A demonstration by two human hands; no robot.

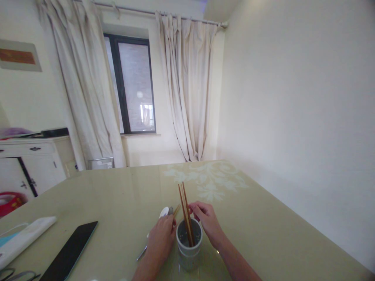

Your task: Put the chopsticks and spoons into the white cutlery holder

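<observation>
A grey, cylindrical utensil cup (pixel 189 251) stands upright on the table in front of me. Several thin brown chopsticks (pixel 185 214) lean in it, their upper ends above the rim. At the cup's right, my right hand (pixel 206 220) is closed, thumb and fingertips at the side of the chopsticks; the exact contact is partly hidden. My left hand (pixel 161 236), left of the cup, has its fingers wrapped round a bundle of utensils. A white spoon (pixel 164 212) and light wooden tips (pixel 176 210) stick out beyond its fingers, and a metal handle (pixel 141 253) shows below.
A black flat device (pixel 70 251) and a white power strip (pixel 27 240) with cables lie at the table's left. The pale green table (pixel 117 199) meets a white wall (pixel 299 117) on the right. Behind are curtains (pixel 187 86) and a white cabinet (pixel 43 160).
</observation>
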